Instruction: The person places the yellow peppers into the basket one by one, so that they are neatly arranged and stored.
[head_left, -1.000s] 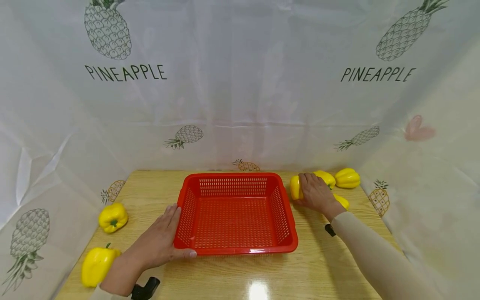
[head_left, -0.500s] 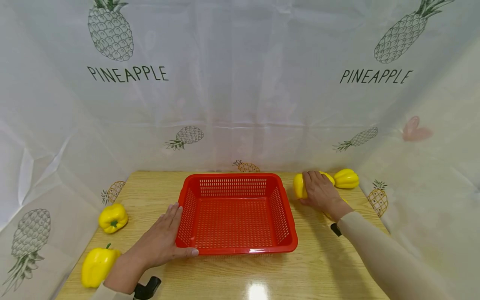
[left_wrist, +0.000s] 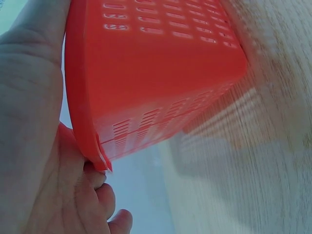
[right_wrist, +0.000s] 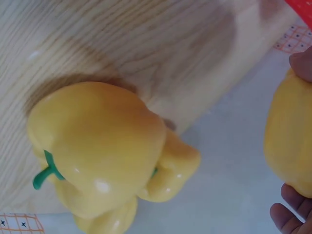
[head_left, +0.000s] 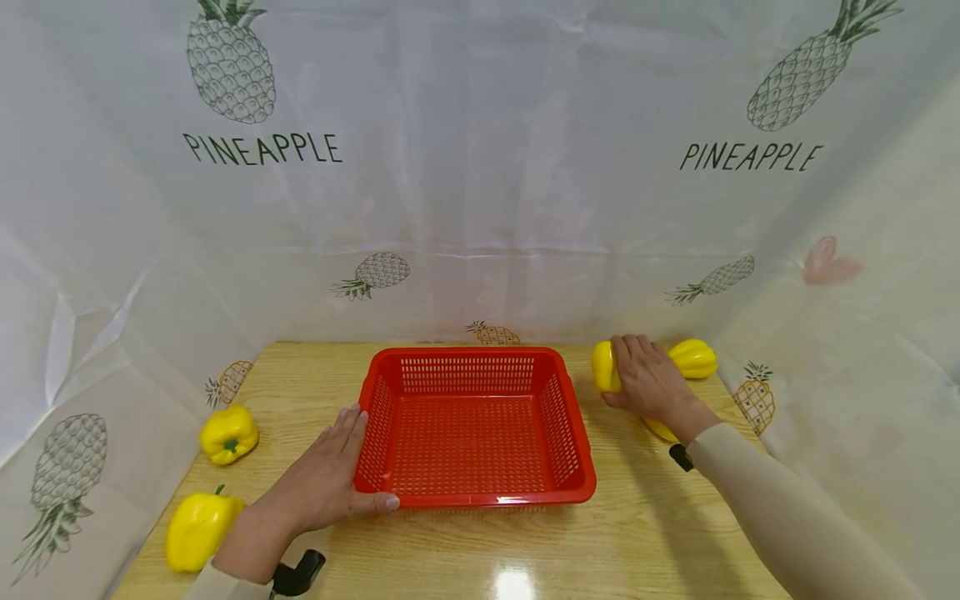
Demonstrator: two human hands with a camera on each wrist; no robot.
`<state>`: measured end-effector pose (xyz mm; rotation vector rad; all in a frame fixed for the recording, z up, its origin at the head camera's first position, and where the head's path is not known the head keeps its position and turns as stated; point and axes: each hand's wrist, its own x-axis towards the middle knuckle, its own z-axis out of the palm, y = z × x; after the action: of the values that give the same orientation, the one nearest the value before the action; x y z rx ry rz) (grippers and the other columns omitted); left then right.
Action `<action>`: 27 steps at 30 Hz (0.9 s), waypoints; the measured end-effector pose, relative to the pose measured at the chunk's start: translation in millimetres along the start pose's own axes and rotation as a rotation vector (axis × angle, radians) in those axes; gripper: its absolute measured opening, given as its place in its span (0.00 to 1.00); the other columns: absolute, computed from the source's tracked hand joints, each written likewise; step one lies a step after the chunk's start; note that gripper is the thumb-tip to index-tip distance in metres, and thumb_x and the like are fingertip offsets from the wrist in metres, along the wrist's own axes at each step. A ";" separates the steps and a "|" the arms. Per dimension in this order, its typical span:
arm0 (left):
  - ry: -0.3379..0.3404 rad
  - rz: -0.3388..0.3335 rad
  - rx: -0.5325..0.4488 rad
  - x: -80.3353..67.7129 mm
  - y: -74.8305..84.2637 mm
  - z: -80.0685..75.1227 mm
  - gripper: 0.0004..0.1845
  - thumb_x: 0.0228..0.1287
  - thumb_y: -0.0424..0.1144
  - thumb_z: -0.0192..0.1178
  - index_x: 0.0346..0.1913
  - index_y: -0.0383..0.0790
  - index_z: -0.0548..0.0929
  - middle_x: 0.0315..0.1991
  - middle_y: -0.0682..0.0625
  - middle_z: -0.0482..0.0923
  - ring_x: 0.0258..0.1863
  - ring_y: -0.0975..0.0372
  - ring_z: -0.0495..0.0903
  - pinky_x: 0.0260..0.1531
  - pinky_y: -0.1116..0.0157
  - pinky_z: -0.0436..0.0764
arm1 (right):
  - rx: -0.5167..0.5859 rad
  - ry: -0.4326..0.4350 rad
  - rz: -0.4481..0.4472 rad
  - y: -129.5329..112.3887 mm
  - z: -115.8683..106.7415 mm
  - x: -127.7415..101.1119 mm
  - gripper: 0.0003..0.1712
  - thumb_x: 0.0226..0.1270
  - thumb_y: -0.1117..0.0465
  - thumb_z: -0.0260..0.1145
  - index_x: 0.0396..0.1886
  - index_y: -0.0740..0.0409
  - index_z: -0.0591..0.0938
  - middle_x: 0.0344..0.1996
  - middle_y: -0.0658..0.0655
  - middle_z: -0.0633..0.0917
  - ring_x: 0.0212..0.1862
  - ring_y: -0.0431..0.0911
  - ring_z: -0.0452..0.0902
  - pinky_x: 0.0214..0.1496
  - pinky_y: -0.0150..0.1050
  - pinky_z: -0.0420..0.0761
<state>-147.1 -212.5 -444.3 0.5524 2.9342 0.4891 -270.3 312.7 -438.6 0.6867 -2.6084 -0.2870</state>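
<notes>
A red slotted basket [head_left: 480,502] stands in the middle of the wooden table [head_left: 637,533]. My left hand [head_left: 326,482] lies flat against its front left corner, fingers straight along the side wall and thumb on the front rim [left_wrist: 80,112]. My right hand [head_left: 643,377] grips a yellow bell pepper [head_left: 603,367] just right of the basket's far corner. In the right wrist view this pepper [right_wrist: 288,141] sits at the right edge, between thumb and fingertips [right_wrist: 291,214]. Below the hand lie two more yellow peppers, one with a green stem [right_wrist: 97,141] and one behind it [right_wrist: 173,170].
Another yellow pepper [head_left: 693,358] lies at the back right, and one [head_left: 660,430] shows under my right wrist. Two yellow peppers [head_left: 228,433] [head_left: 195,529] lie at the table's left edge. White pineapple-print curtains [head_left: 480,167] close off the back and both sides.
My right hand has closed round the yellow pepper and moved it slightly back and up; it now hides the pepper behind it. The left hand and basket have stayed still.
</notes>
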 end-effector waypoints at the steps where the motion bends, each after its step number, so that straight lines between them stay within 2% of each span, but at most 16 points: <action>1: 0.000 0.000 -0.002 -0.3 -0.1 0.1 0.74 0.52 0.80 0.66 0.83 0.25 0.49 0.84 0.29 0.46 0.84 0.36 0.48 0.79 0.36 0.56 | -0.002 0.017 -0.008 -0.1 -1.0 0.5 0.53 0.51 0.39 0.81 0.61 0.72 0.69 0.46 0.70 0.79 0.49 0.64 0.78 0.55 0.57 0.85; 9: -0.010 0.000 0.002 -0.9 -1.2 -0.6 0.74 0.53 0.80 0.66 0.83 0.24 0.49 0.84 0.29 0.46 0.84 0.36 0.48 0.79 0.37 0.56 | 0.017 0.102 -0.053 -5.4 -16.0 10.7 0.53 0.47 0.39 0.82 0.59 0.73 0.70 0.44 0.69 0.79 0.45 0.63 0.77 0.51 0.55 0.85; 15: -0.017 -0.001 -0.003 -1.2 0.6 -3.3 0.74 0.53 0.80 0.66 0.83 0.25 0.48 0.84 0.29 0.46 0.84 0.36 0.47 0.80 0.37 0.56 | 0.004 0.117 -0.087 -17.6 -38.0 27.9 0.53 0.48 0.38 0.82 0.60 0.72 0.71 0.46 0.68 0.79 0.45 0.62 0.77 0.49 0.53 0.85; 21: -0.021 -0.007 0.003 -1.3 1.1 -3.6 0.74 0.52 0.80 0.66 0.83 0.25 0.49 0.84 0.30 0.45 0.84 0.37 0.47 0.79 0.37 0.57 | 0.014 0.133 -0.115 -40.3 -54.7 50.2 0.50 0.49 0.40 0.80 0.60 0.71 0.72 0.46 0.67 0.80 0.47 0.61 0.78 0.51 0.53 0.85; 27: -0.017 -0.005 0.021 -0.6 1.6 -3.7 0.74 0.52 0.81 0.65 0.83 0.25 0.49 0.84 0.30 0.46 0.84 0.37 0.47 0.79 0.37 0.56 | 0.036 0.133 -0.155 -71.3 -61.1 73.9 0.49 0.52 0.39 0.77 0.62 0.69 0.72 0.49 0.66 0.80 0.50 0.60 0.78 0.55 0.52 0.84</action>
<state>-146.6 -212.5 -440.2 0.5485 2.9274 0.4514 -270.9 208.7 -380.0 0.8923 -2.4444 -0.2328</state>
